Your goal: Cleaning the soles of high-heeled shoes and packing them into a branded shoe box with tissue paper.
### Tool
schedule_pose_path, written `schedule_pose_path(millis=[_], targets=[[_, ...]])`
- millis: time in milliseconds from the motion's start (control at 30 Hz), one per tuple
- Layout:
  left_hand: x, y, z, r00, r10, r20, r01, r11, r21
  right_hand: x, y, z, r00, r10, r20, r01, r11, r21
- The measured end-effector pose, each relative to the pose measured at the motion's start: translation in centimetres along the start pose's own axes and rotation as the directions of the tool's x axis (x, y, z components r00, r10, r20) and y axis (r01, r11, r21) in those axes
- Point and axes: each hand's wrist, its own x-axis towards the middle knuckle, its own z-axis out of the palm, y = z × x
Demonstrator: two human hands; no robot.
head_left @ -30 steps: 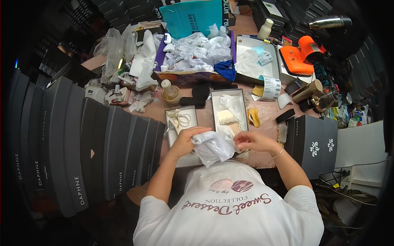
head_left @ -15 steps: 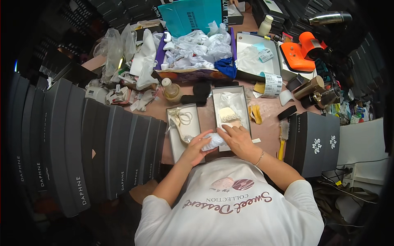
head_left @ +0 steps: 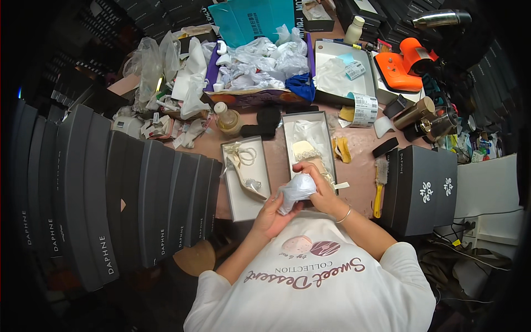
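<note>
In front of my body, between two shoeboxes, my two hands hold a crumpled, translucent white plastic bag [head_left: 297, 190]. From the lower left, my left hand [head_left: 271, 217] cups its underside. My right hand [head_left: 323, 191] grips it from the right, fingers bent over its upper edge. The grey shoebox on the left [head_left: 238, 205] has a cream sandal [head_left: 238, 166] with a pearl-like loop lying in it. Inside the right shoebox [head_left: 286, 138] are white tissue and a cream sandal [head_left: 303, 148] with a beaded strap, partly covered by my right hand.
A purple-edged box [head_left: 260, 95] heaped with crumpled white plastic stands behind the shoeboxes. Near it are a pump bottle [head_left: 227, 119] and a yellow cloth [head_left: 342, 149]. Stacked dark shoeboxes [head_left: 83, 193] line the left. A yellow-handled brush [head_left: 379, 188] lies beside upright boxes [head_left: 417, 191] on the right.
The plastic bag has moved right, away from the left shoebox, and has been bunched up. My right hand has shifted from the right shoebox's sandal area onto the bag.
</note>
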Motion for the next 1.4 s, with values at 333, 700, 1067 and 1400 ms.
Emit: schedule_pose_path(millis=[333, 700, 1067, 1400], targets=[[-0.3, 2.7, -0.8, 0.907, 0.415, 0.063, -0.262, 0.441, 0.858, -1.7, -1.3, -1.8, 0.961, 0.08, 0.266, -0.029, 0.981, -0.191], [3.5, 0.4, 5.9, 0.643, 0.516, 0.567, -0.562, -0.185, 0.806, -3.7, -2.8, 0.9, 0.874, 0.321, 0.366, -0.476, 0.41, 0.778], [17.6, 0.0, 1.0, 0.75, -0.291, 0.594, -0.652, -0.472, 0.593, -11.7, -3.5, -6.3, 0.852, 0.51, 0.122, -0.491, 0.857, -0.154], [21.1, -1.2, 1.7, 0.676, -0.619, 0.399, -0.732, -0.623, 0.275, -10.5, -2.9, -7.5, 0.797, 0.581, 0.167, -0.596, 0.801, 0.056]])
